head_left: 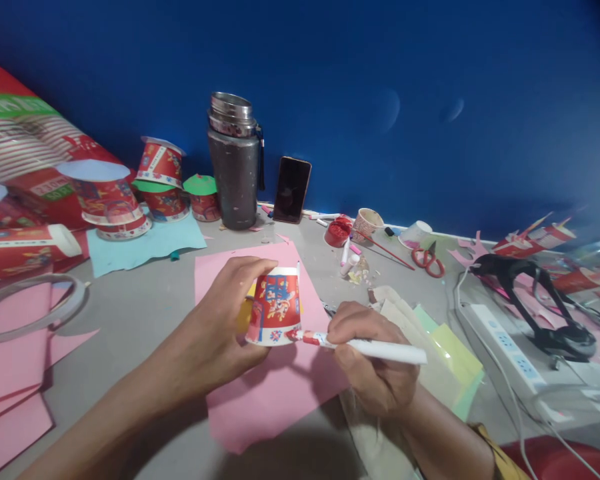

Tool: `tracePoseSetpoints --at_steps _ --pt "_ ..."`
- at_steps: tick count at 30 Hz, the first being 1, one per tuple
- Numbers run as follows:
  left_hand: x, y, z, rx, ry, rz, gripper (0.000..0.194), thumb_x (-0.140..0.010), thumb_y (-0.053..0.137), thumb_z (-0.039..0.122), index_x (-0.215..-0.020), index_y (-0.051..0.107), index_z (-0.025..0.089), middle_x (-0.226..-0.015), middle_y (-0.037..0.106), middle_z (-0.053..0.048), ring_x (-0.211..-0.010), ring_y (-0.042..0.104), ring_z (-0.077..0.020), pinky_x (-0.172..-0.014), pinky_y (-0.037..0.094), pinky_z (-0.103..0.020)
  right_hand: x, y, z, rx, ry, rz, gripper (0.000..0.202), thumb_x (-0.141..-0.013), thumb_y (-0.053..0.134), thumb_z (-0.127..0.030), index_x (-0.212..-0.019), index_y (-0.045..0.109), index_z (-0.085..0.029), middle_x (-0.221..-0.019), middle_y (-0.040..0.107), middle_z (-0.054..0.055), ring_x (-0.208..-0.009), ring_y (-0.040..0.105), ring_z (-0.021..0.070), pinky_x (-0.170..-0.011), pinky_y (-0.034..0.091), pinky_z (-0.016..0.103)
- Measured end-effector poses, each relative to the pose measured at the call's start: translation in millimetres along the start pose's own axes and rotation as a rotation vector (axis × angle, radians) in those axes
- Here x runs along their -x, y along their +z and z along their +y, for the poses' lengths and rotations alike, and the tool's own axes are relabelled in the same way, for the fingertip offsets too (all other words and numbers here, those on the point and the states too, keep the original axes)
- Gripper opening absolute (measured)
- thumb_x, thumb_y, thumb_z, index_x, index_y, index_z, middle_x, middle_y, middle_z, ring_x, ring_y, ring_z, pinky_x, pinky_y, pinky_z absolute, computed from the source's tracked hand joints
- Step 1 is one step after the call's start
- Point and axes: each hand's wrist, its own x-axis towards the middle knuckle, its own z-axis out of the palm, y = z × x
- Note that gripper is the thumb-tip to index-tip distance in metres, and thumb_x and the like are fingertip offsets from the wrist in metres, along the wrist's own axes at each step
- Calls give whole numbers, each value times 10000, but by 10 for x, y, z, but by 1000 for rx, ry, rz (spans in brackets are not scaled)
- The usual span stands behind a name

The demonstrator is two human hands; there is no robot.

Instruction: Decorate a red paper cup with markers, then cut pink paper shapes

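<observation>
My left hand (225, 317) is wrapped round a red and white paper cup (280, 300) with printed figures, gripping it by its left side above a pink paper sheet (260, 420). A bit of yellow shows behind the cup. My right hand (375, 353) holds a white marker (390, 351) in a pinch. The marker's red tip touches the white band at the cup's lower right edge.
Behind stand a dark flask (235, 173) and a phone (293, 190). Decorated cups (111, 193) are at left, beside a tape roll (70, 312). Rightward lie red scissors (430, 260), a cloth (405, 320), a power strip (505, 343) and a black strap frame (570, 337).
</observation>
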Motion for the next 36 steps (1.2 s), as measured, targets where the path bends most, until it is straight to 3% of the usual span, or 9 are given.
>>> tracePoseSetpoints --at_steps 11,36 --pt "-9 -2 16 16 0 -2 770 -799 668 152 -1504 408 317 -1448 534 -101 -1377 571 -353 -1144 568 -554 48 2 19 -2 40 110 151 -964 576 -127 -1031 681 -213 -785 678 32 -637 638 169 -571 513 308" --pt "2 17 -5 42 -13 -12 814 -775 701 142 -1514 412 329 -1471 536 -110 -1417 553 -376 -1143 573 -564 -17 -6 -5 23 12 14 199 -906 590 -79 -1026 678 -211 -763 696 27 -624 657 169 -568 545 299"
